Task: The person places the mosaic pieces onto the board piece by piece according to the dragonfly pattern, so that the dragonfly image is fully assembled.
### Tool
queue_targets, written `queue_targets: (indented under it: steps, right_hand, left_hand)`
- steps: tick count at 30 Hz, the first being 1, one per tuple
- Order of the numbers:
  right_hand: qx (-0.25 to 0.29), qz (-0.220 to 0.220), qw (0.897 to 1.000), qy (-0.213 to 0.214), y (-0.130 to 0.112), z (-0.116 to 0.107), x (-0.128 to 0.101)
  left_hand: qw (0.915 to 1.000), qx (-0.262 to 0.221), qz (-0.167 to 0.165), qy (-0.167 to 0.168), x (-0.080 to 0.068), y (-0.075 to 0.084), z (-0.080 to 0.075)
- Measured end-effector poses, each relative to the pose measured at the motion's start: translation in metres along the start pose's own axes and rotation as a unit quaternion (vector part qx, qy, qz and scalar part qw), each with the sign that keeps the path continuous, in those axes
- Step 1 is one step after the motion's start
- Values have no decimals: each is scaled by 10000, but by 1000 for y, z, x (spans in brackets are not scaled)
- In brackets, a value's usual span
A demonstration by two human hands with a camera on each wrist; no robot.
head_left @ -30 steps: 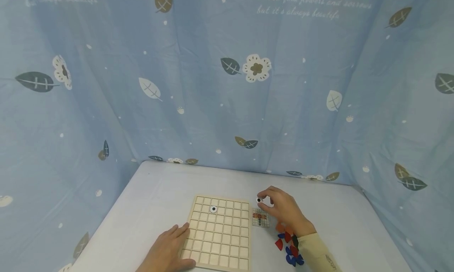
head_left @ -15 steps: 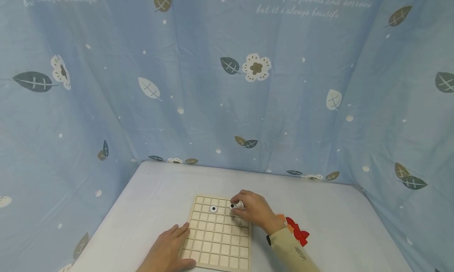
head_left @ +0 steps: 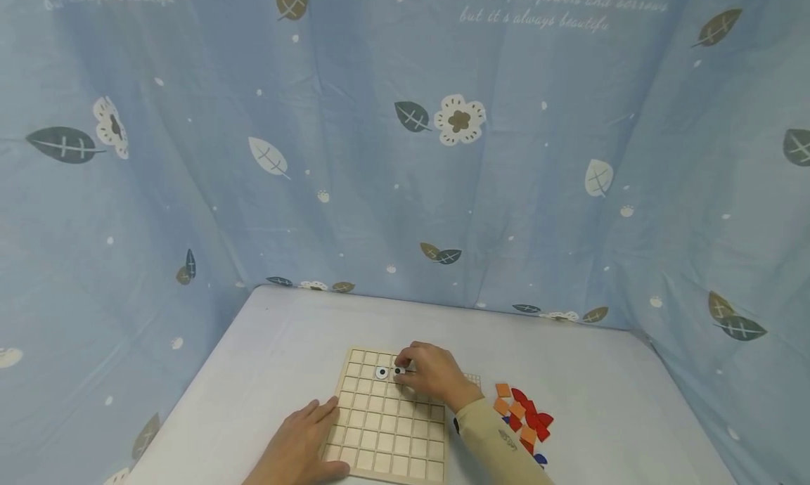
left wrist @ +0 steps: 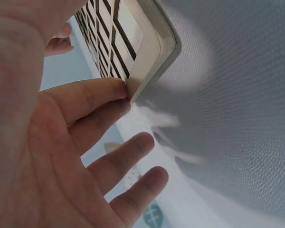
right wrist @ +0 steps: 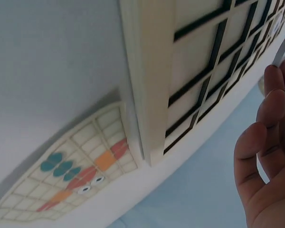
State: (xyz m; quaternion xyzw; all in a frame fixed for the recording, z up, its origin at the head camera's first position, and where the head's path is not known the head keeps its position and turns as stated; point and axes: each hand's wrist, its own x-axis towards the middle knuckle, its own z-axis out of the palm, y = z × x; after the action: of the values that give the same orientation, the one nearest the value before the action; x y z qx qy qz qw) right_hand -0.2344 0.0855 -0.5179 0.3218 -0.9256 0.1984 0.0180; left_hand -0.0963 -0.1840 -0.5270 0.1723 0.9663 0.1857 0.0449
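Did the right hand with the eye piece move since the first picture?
Yes. In the head view, the right hand went left, from beyond the right edge of the wooden board to over it, near the eye piece lying there.

Blue fabric (head_left: pixel 354 70) printed with leaves (head_left: pixel 292 1), white flowers (head_left: pixel 460 120) and pale cursive lettering (head_left: pixel 563 8) hangs in soft folds behind and on both sides of a white table (head_left: pixel 607 379).
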Motion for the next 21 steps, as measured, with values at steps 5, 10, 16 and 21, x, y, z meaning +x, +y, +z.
queue_targets:
  steps: [5, 10, 16, 21]
  right_hand:
    - [-50, 78, 9998, -184, -2, 3, 3]
    - [-144, 95, 9997, -194, -6, 5, 6]
    - [-210, 272, 9991, -248, -9, 8, 8]
    - [-221, 345, 9989, -233, -10, 9, 8]
  left_hand:
    - [10000, 22, -3, -47, 1, 1, 0]
    - [10000, 15, -6, -57, 0, 0, 0]
    - [9999, -58, -19, -86, 0, 0, 0]
    - [9999, -48, -40, -102, 0, 0, 0]
